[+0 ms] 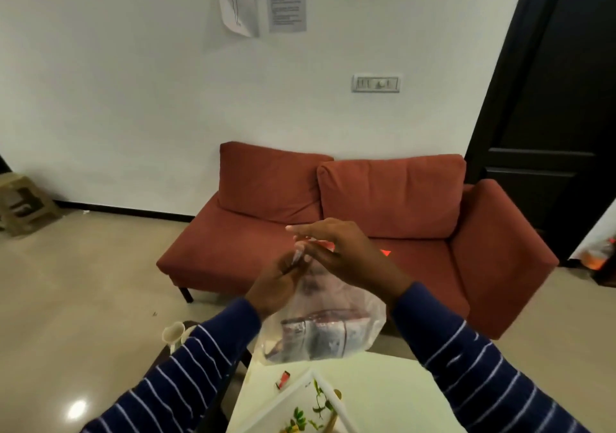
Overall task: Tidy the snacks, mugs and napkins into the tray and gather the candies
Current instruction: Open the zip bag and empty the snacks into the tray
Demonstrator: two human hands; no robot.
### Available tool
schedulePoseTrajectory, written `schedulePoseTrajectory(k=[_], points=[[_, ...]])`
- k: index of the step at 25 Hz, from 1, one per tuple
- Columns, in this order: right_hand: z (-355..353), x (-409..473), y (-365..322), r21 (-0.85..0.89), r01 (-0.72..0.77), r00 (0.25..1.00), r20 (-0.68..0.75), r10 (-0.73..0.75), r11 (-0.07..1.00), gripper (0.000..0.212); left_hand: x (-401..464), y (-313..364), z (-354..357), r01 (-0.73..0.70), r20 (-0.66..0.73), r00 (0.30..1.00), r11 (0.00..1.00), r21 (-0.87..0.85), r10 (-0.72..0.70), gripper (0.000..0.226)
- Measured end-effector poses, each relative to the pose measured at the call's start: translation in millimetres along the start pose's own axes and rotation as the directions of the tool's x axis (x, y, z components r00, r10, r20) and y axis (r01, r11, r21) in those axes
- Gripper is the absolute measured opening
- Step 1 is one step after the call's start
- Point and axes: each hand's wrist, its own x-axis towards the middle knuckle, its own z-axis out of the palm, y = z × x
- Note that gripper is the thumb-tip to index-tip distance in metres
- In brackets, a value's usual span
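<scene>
A clear plastic bag [320, 329] with several red-and-silver wrapped candies in its bottom hangs in front of me above the table. My left hand [276, 286] grips the gathered neck of the bag. My right hand [343, 252] is at the bag's top, fingers stretched out to the left, with a bit of red wrapper showing under them. One red candy [283, 380] lies loose on the white table [383, 386]. The white tray [325, 387] with a leaf pattern shows at the bottom edge. A cream mug [173, 332] stands left of my left sleeve.
A red sofa [350, 219] faces me beyond the table. A beige plastic stool [23, 202] stands at the far left by the wall. A dark door [546, 99] fills the right side. Tiled floor lies to the left.
</scene>
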Motion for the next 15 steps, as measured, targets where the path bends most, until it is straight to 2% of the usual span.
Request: schedulePoseTrajectory(k=[2, 5, 9, 11, 15], points=[[9.7, 13.4, -8.6, 0.041, 0.007, 0.993, -0.118, -0.002, 0.999, 0.022, 3.7, 3.5, -7.5, -0.059, 0.021, 0.998, 0.996, 0.071, 0.058, 0.026], [17.3, 26.1, -17.4, 0.216, -0.080, 0.956, -0.259, 0.136, 0.973, 0.013, 3.3, 17.8, -20.4, -0.177, 0.016, 0.984, 0.978, 0.106, 0.176, 0.024], [19.2, 35.9, -31.8, 0.315, -0.088, 0.927, -0.321, 0.194, 0.945, 0.021, 2.1, 24.8, -27.4, -0.182, -0.064, 0.981, 0.982, 0.049, 0.185, 0.019], [19.6, 39.2, -38.4, 0.309, -0.088, 0.922, -0.334, 0.195, 0.947, 0.015, 2.6, 25.1, -27.1, -0.195, -0.107, 0.974, 0.979, 0.062, 0.201, 0.022], [12.2, 35.6, -46.9, 0.280, -0.163, 0.927, -0.285, 0.244, 0.946, 0.021, -4.4, 36.4, -24.1, -0.298, -0.187, 0.935, 0.954, 0.043, 0.300, 0.016]])
